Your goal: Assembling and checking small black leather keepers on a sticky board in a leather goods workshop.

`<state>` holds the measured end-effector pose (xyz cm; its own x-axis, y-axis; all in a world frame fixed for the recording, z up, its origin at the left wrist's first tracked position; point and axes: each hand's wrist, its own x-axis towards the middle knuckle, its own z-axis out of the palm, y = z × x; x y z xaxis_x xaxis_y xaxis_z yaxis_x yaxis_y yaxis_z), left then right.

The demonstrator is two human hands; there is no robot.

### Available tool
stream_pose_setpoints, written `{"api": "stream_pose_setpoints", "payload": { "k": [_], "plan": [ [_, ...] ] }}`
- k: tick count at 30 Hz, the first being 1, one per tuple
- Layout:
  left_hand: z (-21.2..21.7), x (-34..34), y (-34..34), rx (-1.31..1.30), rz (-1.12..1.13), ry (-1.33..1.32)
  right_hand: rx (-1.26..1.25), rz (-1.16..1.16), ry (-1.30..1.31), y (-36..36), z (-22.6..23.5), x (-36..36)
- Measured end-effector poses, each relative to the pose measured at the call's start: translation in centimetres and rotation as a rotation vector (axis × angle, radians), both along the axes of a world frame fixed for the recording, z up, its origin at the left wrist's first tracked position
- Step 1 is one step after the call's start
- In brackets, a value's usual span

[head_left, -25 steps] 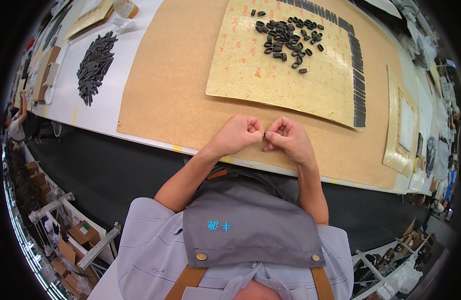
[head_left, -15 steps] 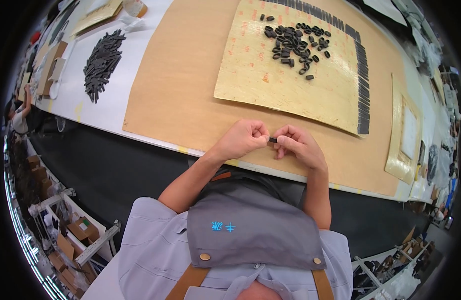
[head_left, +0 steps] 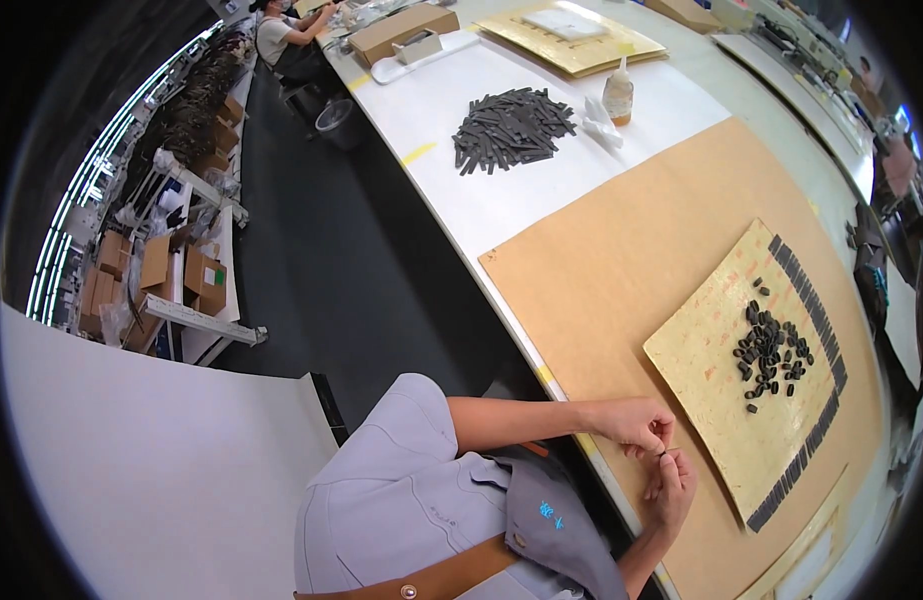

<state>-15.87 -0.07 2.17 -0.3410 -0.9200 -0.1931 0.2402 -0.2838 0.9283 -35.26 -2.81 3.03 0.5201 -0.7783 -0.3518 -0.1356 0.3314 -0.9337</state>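
My left hand (head_left: 633,424) and my right hand (head_left: 673,488) meet over the front of the brown paper (head_left: 601,270). Both are closed in a pinch on one small black strip (head_left: 663,455), mostly covered by the fingertips. Just beyond the hands lies a yellowish board (head_left: 693,350) with faint red marks. A loose heap of small black loops (head_left: 769,340) sits on it. Flat black pieces (head_left: 811,300) line the board's far edges in a row. Farther off, on the white tabletop, is a pile of black strips (head_left: 511,130).
A squeeze bottle (head_left: 618,95) with amber liquid stands beside crumpled clear plastic (head_left: 601,124). Behind are a cardboard box (head_left: 405,32) and stacked yellowish boards (head_left: 581,55). A co-worker (head_left: 286,42) sits at the far table end. Cartons (head_left: 205,280) fill a shelf at left.
My view has swung to the left, so the board and hands now appear lower right, and the strip pile upper middle. Both hands keep their pinch on the strip.
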Motion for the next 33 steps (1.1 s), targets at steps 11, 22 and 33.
{"api": "stream_pose_setpoints", "payload": {
  "k": [11,22,33],
  "plan": [
    [-0.8,-0.2,-0.8,0.053,-0.076,0.082,-0.182,-0.099,0.077,0.9,-1.4,0.1],
    [0.1,-0.9,-2.0,0.11,0.148,0.231,-0.669,-0.36,0.451,-10.6,4.5,-2.5],
    [1.1,1.7,-3.6,0.081,0.048,-0.005,-0.198,-0.885,0.604,-5.3,0.7,-21.4]
  ]
}}
